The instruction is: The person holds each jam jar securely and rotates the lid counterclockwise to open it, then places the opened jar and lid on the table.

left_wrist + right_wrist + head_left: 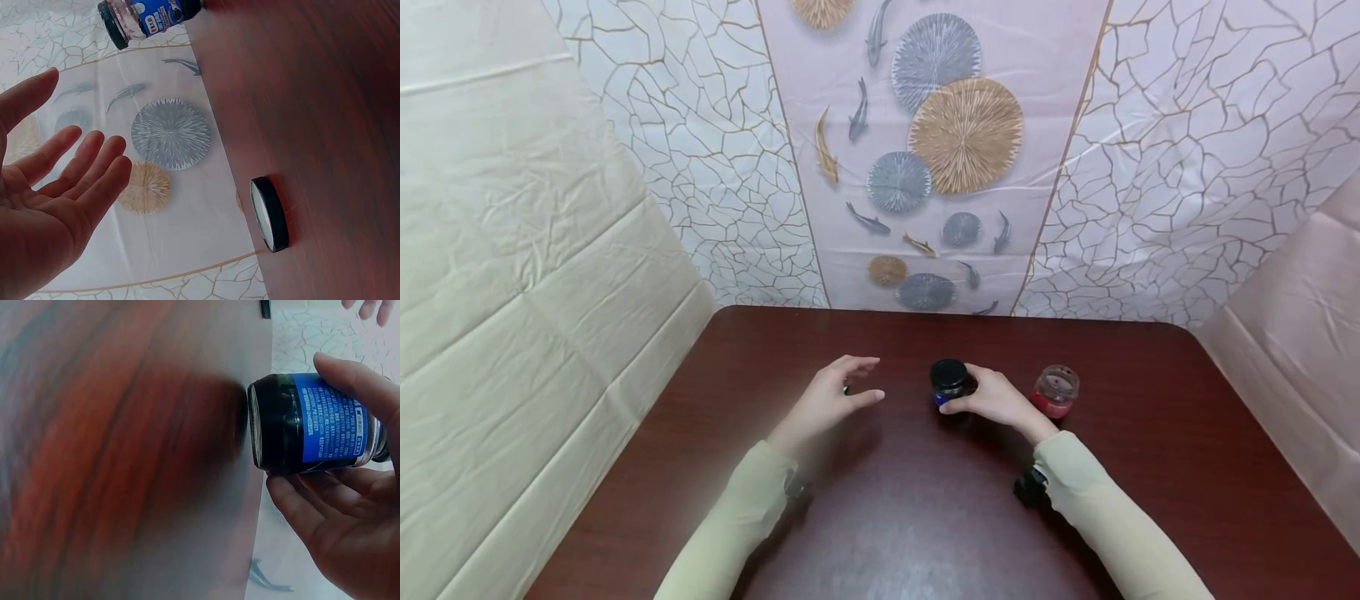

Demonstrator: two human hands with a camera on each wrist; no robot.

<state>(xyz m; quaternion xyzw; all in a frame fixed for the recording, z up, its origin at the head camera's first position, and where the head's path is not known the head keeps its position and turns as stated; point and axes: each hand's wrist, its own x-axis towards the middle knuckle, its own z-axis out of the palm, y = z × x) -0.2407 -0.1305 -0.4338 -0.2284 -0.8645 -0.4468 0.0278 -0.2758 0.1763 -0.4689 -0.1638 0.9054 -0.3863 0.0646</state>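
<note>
My right hand (pixel 992 398) grips a glass jar (pixel 951 387) with a black lid and a blue label. In the right wrist view the thumb lies on one side of the jar (pixel 328 422) and fingers on the other; its dark base is close to the tabletop, and I cannot tell whether they touch. To its left, my left hand (pixel 831 400) hovers over the table with fingers spread and nothing between them. Near that hand a round black lid (pixel 270 214) with a pale inside lies on the table, mostly hidden by the hand in the head view.
A lidless glass jar with red on it (pixel 1056 392) stands right of the right hand, by the wrist. The dark red-brown table (pixel 880 517) ends at a patterned cloth backdrop (pixel 925 250). Pale cloth walls (pixel 550 292) rise at both sides.
</note>
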